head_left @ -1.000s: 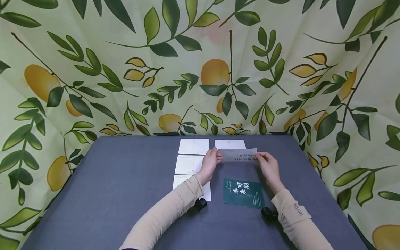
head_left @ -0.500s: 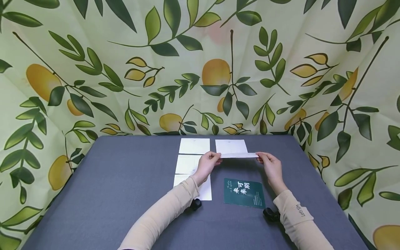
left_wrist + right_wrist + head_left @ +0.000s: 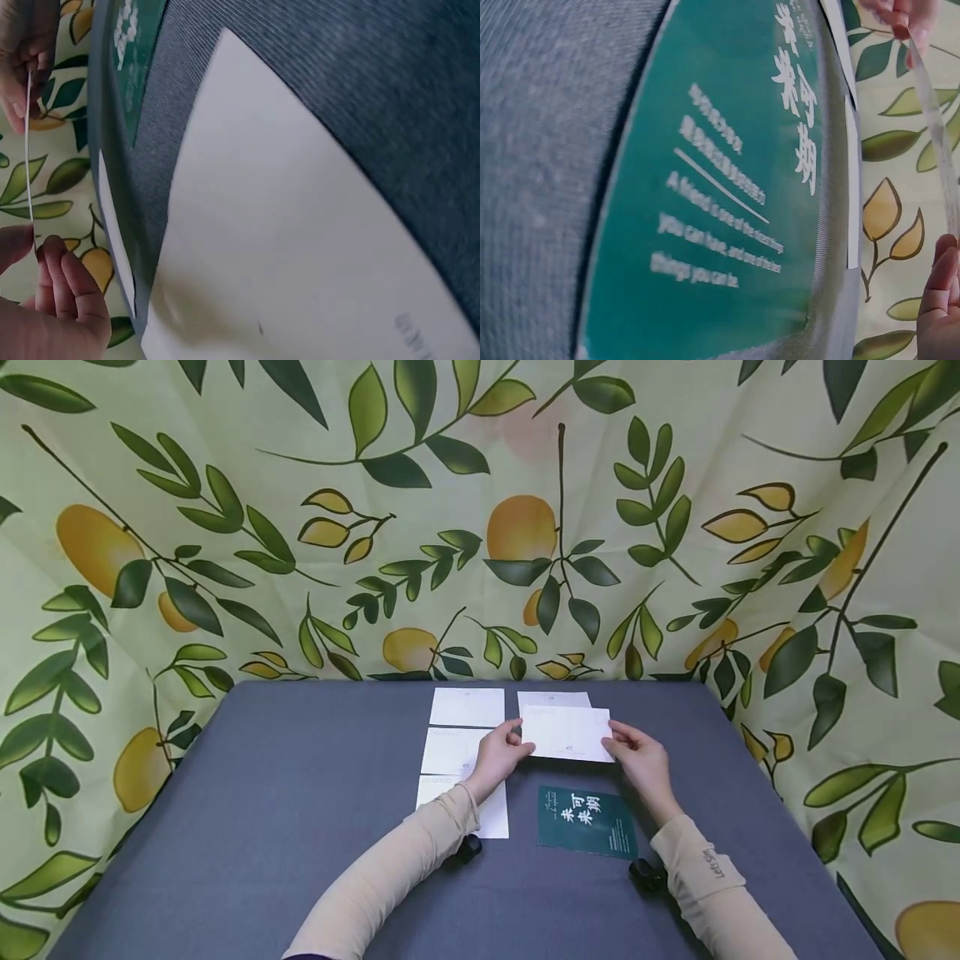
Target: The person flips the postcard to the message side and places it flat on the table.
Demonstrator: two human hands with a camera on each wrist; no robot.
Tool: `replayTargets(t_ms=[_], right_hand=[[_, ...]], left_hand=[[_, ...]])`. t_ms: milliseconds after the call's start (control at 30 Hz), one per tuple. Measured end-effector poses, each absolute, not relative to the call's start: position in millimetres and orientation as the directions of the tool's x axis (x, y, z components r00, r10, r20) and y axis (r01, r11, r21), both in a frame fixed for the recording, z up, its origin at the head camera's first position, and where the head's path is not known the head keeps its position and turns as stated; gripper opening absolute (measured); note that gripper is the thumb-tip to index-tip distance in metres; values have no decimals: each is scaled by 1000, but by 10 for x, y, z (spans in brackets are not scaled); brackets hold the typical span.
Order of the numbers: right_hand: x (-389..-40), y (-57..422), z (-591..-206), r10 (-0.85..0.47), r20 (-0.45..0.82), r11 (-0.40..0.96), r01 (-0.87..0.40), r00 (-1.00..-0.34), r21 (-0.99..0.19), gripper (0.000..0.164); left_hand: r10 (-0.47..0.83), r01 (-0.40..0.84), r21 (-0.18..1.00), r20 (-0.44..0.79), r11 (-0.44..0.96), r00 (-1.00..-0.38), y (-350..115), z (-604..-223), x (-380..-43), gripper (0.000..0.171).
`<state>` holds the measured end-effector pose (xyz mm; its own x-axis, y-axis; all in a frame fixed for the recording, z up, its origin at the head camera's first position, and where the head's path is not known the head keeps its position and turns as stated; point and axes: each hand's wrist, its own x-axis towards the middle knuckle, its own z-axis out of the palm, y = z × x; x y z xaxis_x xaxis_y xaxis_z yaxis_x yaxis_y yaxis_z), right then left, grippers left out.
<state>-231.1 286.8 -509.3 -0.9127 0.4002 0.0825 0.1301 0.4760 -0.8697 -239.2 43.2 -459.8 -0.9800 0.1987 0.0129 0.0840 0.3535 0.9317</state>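
A white postcard is held up between my two hands, its nearly blank face showing in the head view. My left hand pinches its left edge between thumb and fingers. At the opposite edge, my right hand pinches it the same way. In the left wrist view the held postcard appears edge-on as a thin line. Behind it, partly covered, lies another white card. A green postcard with white lettering lies on the table nearer to me, below the held one.
Left of the held postcard, a column of white cards lies on the grey tablecloth: a back card, a middle card and a front card. My left hand and forearm partly cover the column. A leaf-patterned curtain hangs behind the table.
The postcard between my hands has turned over: its printed lettering showed first, then it stood edge-on, and now its nearly blank white face shows. The cards on the table have stayed put.
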Motion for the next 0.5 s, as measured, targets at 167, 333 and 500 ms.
replayTargets(t_ms=[167,333,500], right_hand=[[-2135,2706,-4755,337,3,494,174,-941,-852,47],[-2108,2658,-4661,282,-31,590,199,-959,-783,43],[-2175,2659,-4719,223,-31,674,177,-974,-717,41]], left_hand=[[211,118,907,33,403,-977,423,-4560,-2388,59],[272,171,840,28,514,-962,422,-4582,-2378,58],[325,232,750,25,619,-945,429,-4632,-2368,47]])
